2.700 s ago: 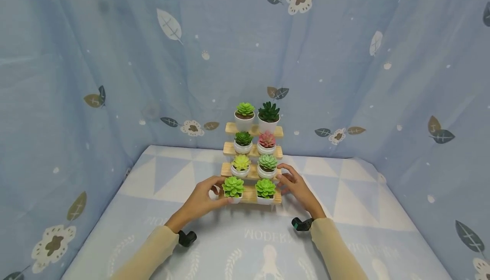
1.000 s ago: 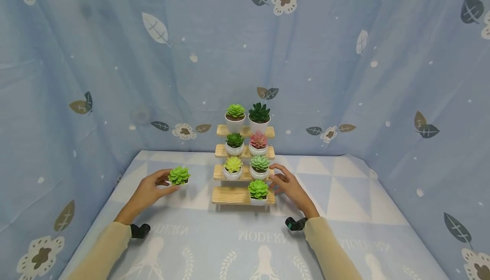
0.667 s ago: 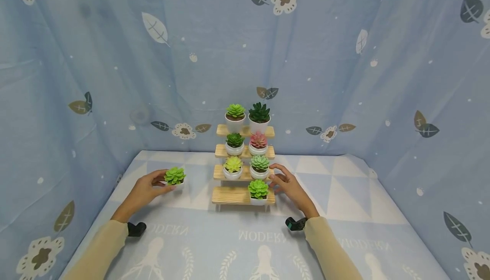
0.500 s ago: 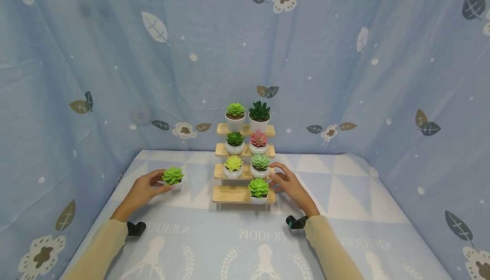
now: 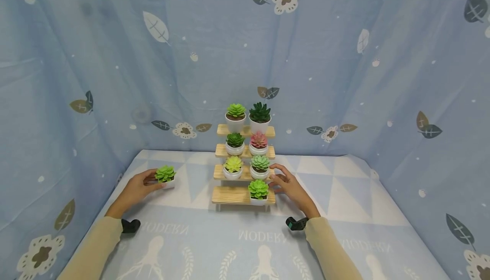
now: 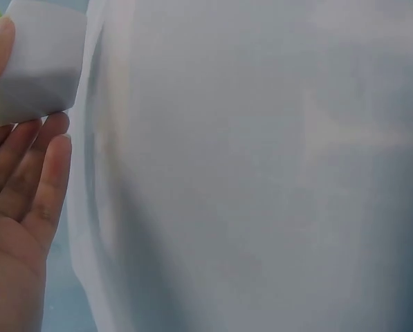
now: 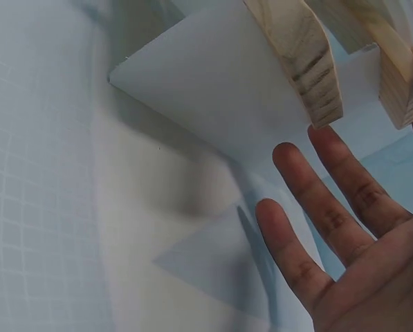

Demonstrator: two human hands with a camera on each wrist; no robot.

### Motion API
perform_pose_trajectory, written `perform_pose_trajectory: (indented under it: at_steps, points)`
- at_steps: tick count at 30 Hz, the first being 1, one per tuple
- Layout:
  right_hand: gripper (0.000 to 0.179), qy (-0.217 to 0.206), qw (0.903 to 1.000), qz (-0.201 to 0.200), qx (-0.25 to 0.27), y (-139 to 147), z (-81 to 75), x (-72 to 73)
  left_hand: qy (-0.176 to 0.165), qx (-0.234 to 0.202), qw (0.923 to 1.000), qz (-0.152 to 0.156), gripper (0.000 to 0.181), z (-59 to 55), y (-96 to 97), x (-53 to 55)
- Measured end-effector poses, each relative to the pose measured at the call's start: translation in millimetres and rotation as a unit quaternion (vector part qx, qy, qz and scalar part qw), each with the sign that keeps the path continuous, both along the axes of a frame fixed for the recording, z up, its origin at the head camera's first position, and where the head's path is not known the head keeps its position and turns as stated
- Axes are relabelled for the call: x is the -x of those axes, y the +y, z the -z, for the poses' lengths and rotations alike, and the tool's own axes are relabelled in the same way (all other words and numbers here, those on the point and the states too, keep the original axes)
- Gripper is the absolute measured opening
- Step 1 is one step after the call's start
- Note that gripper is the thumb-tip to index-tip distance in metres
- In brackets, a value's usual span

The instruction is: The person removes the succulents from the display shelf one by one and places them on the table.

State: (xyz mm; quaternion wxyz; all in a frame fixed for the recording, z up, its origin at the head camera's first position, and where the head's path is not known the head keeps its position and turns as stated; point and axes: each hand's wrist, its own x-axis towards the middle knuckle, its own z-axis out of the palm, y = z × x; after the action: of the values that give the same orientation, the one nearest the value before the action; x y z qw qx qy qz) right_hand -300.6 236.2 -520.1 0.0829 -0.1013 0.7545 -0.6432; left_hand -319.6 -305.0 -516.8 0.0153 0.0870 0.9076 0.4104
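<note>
Between thumb and fingers, my left hand (image 5: 138, 188) holds a small bright green artificial succulent (image 5: 165, 173) in a white pot, left of the wooden plant stand (image 5: 229, 195). Whether the pot touches the table is unclear. The left wrist view shows the white pot (image 6: 40, 66) close up, with its leaves mostly hidden. My right hand (image 5: 289, 187) pinches the right end of the stand's second shelf from the bottom. In the right wrist view, the other fingers (image 7: 331, 220) spread below the shelf ends (image 7: 313, 76). A matching green succulent (image 5: 258, 190) sits on the lowest shelf's right side.
Higher shelves carry a yellow-green succulent (image 5: 232, 164), a pale green one (image 5: 260, 164), a pink one (image 5: 258, 140) and several others in white pots. A patterned cloth covers the table (image 5: 214, 246). Blue curtains (image 5: 245, 50) hang behind and at both sides.
My left hand has taken the green succulent off the lowest shelf's left side, carried it left and lowered it slightly. My right hand stays at the stand.
</note>
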Motion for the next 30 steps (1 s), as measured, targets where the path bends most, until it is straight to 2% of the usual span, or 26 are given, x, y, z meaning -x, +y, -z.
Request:
perform_pose_trajectory:
  at_steps: [9, 17, 30]
  points:
    - [0.045, 0.003, 1.0000, 0.000, -0.003, -0.7, -0.1, -0.8, -0.001, 0.019, 0.9998, 0.005, 0.085, 0.0, -2.4, 2.2]
    - [0.044, -0.002, 1.0000, 0.000, -0.004, 0.2, 0.3, -0.2, -0.037, 0.013, 0.9992, 0.013, 0.089, 0.0, -5.8, 8.7]
    - [0.048, -0.005, 1.0000, 0.001, -0.002, -0.7, -1.1, -3.4, -0.031, 0.031, 0.9990, 0.012, 0.088, -2.7, -8.0, 11.5]
